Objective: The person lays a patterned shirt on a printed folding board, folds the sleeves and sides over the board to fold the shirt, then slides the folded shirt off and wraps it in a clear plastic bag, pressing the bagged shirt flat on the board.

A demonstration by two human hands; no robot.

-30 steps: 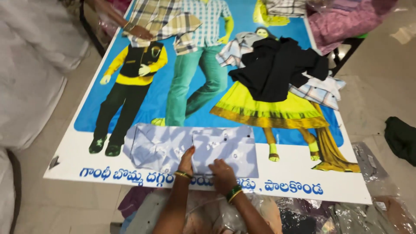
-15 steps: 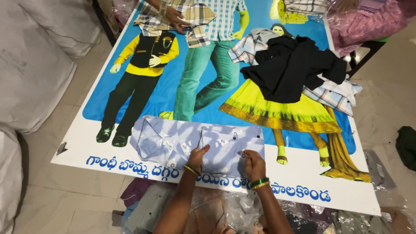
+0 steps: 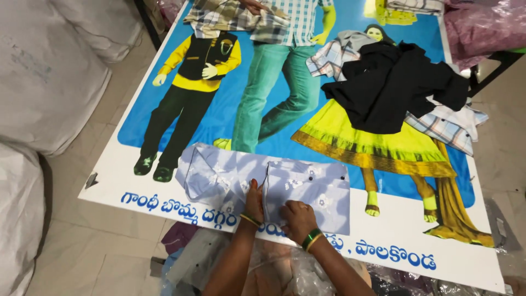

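Note:
A pale blue shirt [image 3: 307,189] with small white flowers and dark buttons lies flat near the front edge of a big printed banner [image 3: 219,123]. My left hand [image 3: 253,200] rests on the shirt beside its button placket, fingers together and pointing away from me. My right hand [image 3: 297,218] presses on the shirt's lower edge, fingers curled down onto the cloth. Both wrists wear bangles.
A black garment [image 3: 392,87] lies over checked shirts [image 3: 446,123] at the right. Another person's hand [image 3: 253,5] holds a plaid shirt [image 3: 235,19] at the far edge. White sacks [image 3: 44,77] stand left. Plastic bags [image 3: 274,271] lie below my arms.
My right hand has slid left along the shirt's lower edge, closer to my left hand. The shirt's right side now lies folded into a neater rectangle.

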